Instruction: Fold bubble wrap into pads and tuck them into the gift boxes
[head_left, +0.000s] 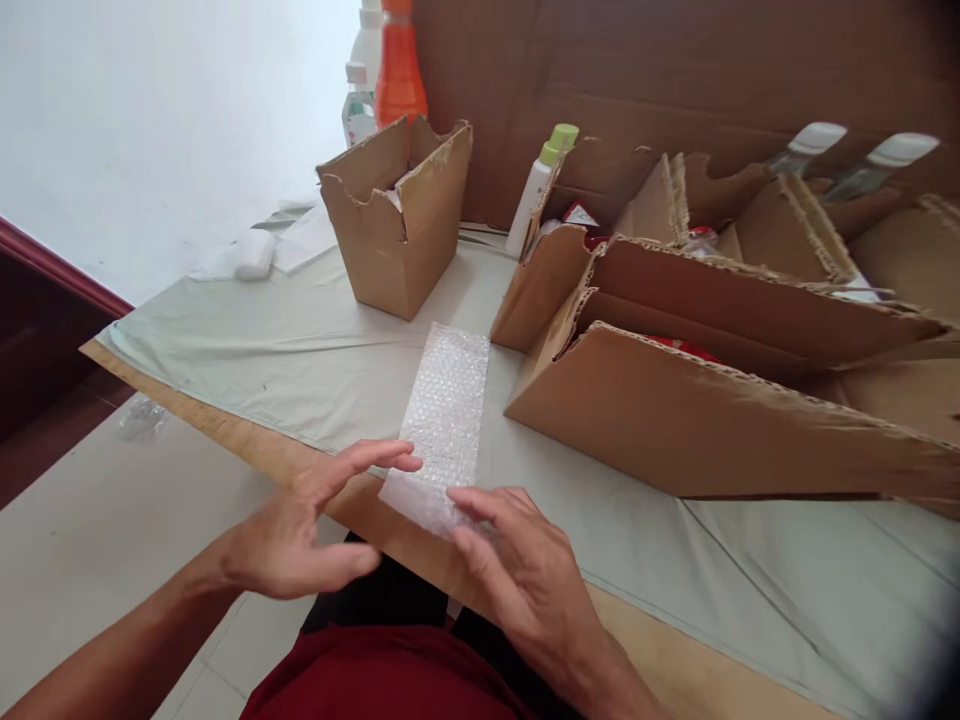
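Note:
A long piece of bubble wrap (446, 400) lies on the cloth-covered table, its smoother near end reaching over the wooden edge. My right hand (525, 570) is at the near right corner of the bubble wrap, with that corner between thumb and fingers. Over the table edge, to the left of the wrap, my left hand (322, 530) is open, thumb and fingers spread apart. Its fingertips are close to the left side of the wrap; whether they touch it I cannot tell.
A small cardboard box (397, 230) stands beyond the wrap. On the right sits a large divided cardboard box (675, 430) with red packets inside. Behind are an orange bottle (399, 75), white bottles with green caps (534, 195) and clear bottles with white caps (900, 152). White wrapping (255, 252) lies far left.

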